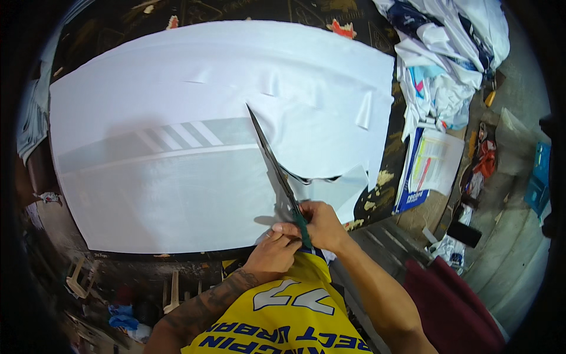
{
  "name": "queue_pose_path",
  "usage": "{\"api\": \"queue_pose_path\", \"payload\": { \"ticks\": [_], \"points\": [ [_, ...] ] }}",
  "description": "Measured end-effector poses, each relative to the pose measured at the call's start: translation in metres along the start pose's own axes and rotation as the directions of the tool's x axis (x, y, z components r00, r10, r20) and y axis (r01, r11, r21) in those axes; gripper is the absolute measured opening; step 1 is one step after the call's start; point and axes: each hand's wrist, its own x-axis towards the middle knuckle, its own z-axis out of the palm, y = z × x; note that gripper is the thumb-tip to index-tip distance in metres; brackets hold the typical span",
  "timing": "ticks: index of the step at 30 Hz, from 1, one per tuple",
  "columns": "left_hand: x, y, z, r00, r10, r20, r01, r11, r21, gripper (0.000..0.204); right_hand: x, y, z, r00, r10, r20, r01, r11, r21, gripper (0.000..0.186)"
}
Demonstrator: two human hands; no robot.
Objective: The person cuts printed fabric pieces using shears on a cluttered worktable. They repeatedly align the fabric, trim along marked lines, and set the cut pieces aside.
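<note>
My right hand [321,225] is closed around the green handles of a large pair of scissors [276,168]. The long dark blades lie together and point up and slightly left over white fabric [224,65]. A grey printed panel with pale slanted stripes [159,194] covers the fabric's near left part. Right of the blades, a curved cut edge [309,179] gapes open, and a grey flap [336,193] lies beside it. At the near edge, my left hand [272,253] has its fingers curled in beside the scissor handles. What those fingers grip is hidden.
The fabric lies on a dark, worn table [386,171] with peeling patches. At the far right is a heap of white garments [439,65]. Below it are a blue-edged notebook [427,165] and a dark phone [464,234]. Maroon cloth [451,307] hangs at the near right.
</note>
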Motion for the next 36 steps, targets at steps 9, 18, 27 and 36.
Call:
{"api": "queue_pose_path", "payload": {
  "ticks": [9, 18, 27, 36],
  "points": [
    [0.049, -0.038, -0.096, 0.704, -0.063, -0.707, 0.373, 0.881, 0.293, 0.054, 0.018, -0.079, -0.169, 0.939, 0.129, 0.319, 0.179, 0.61, -0.772, 0.068],
    [0.052, -0.051, -0.082, 0.724, 0.006, -0.69, 0.458, 0.744, 0.487, 0.055, 0.127, -0.163, -0.184, 0.84, 0.047, 0.541, 0.479, 0.403, -0.78, 0.068],
    [0.053, -0.051, -0.086, 0.713, 0.061, -0.698, 0.415, 0.765, 0.492, 0.055, 0.118, -0.185, -0.152, 0.893, 0.135, 0.428, 0.366, 0.335, -0.868, 0.071],
    [0.051, -0.054, -0.09, 0.725, 0.062, -0.686, 0.376, 0.799, 0.47, 0.055, 0.13, -0.215, -0.095, 0.877, 0.047, 0.478, 0.413, 0.433, -0.801, 0.073]
  ]
}}
